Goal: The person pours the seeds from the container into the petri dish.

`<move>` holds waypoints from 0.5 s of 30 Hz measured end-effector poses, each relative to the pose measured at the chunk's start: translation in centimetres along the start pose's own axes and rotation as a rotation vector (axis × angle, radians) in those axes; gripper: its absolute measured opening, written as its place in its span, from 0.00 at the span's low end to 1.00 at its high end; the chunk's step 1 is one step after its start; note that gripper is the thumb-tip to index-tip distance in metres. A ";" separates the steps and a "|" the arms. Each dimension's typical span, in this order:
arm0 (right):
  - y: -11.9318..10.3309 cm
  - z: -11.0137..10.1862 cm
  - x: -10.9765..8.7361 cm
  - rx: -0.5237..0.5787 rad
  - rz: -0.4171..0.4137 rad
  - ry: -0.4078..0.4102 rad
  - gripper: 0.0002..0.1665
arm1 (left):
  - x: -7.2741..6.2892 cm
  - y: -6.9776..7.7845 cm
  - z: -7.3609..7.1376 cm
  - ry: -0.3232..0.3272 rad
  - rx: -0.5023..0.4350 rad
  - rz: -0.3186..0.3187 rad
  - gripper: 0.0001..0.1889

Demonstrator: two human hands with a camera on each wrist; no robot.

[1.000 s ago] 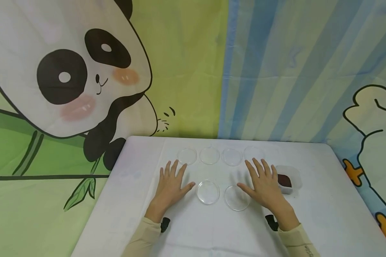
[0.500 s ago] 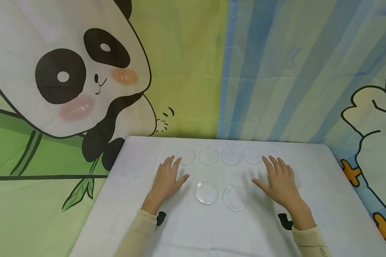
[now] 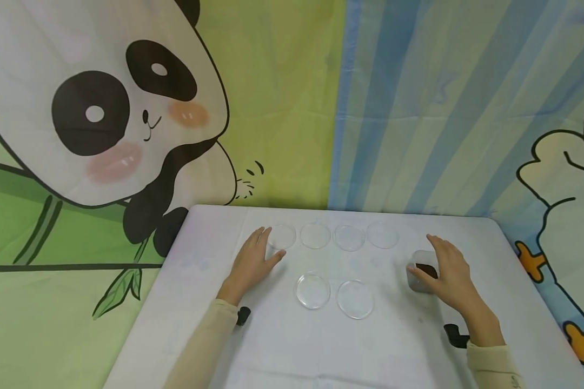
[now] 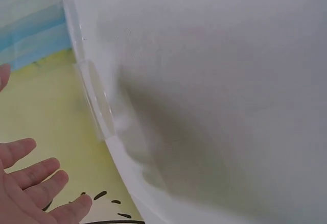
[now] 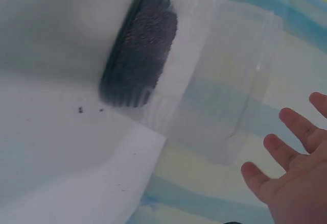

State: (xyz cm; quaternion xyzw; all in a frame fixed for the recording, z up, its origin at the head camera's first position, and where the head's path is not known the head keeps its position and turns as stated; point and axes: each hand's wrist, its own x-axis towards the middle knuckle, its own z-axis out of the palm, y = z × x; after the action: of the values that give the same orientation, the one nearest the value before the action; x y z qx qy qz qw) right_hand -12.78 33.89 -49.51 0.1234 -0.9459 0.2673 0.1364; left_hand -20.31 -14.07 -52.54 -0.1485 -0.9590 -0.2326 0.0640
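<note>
My right hand (image 3: 450, 278) hovers by a clear plastic box (image 3: 420, 284) at the right of the table, its thumb and fingers spread. In the right wrist view the fingers stand apart from the box, which holds dark, grainy matter (image 5: 145, 45) at its bottom. My left hand (image 3: 250, 267) is held over the left part of the table, fingers extended and holding nothing. Its fingertips are near the leftmost of several clear round dishes (image 3: 282, 236) in the back row. Two more clear dishes, one on the left (image 3: 313, 290) and one on the right (image 3: 355, 299), lie nearer the front.
The white table (image 3: 321, 351) meets a printed cloth backdrop (image 3: 282, 108) at its far edge. A few dark specks (image 5: 80, 110) lie on the white surface beside the box. Black wrist mounts (image 3: 456, 336) hang under both forearms.
My right hand has moved right, from beside the dishes to the plastic box, and turned more sideways. My left hand has drifted slightly left and away, its fingers closer together.
</note>
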 end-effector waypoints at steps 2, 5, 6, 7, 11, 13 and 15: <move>0.6 -0.2 -0.2 0.076 0.039 -0.012 0.56 | 0.6 0.0 0.1 -0.011 -0.022 -0.010 0.45; 1.3 -0.5 -0.6 0.155 0.100 -0.035 0.58 | 1.4 0.0 0.2 -0.033 -0.038 -0.033 0.46; 1.5 -0.5 -0.7 0.173 0.113 -0.040 0.59 | 1.6 -0.1 0.3 -0.040 -0.041 -0.043 0.46; 1.8 -0.5 -0.7 0.190 0.123 -0.043 0.60 | 1.8 -0.2 0.4 -0.045 -0.046 -0.050 0.46; 3.0 -0.6 -1.1 0.253 0.163 -0.075 0.64 | 2.6 -0.9 1.0 -0.073 -0.049 -0.070 0.46; 3.5 -0.6 -1.3 0.278 0.176 -0.095 0.66 | 3.0 -1.3 1.2 -0.086 -0.038 -0.076 0.47; 4.0 -0.6 -1.5 0.301 0.189 -0.118 0.67 | 3.4 -1.6 1.4 -0.101 -0.031 -0.080 0.47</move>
State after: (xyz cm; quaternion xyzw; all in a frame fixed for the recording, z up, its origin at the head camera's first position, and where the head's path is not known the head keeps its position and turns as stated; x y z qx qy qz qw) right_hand -12.49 37.75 -51.39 0.0684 -0.9089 0.4100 0.0350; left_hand -24.08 -13.95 -53.82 -0.1224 -0.9625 -0.2420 0.0038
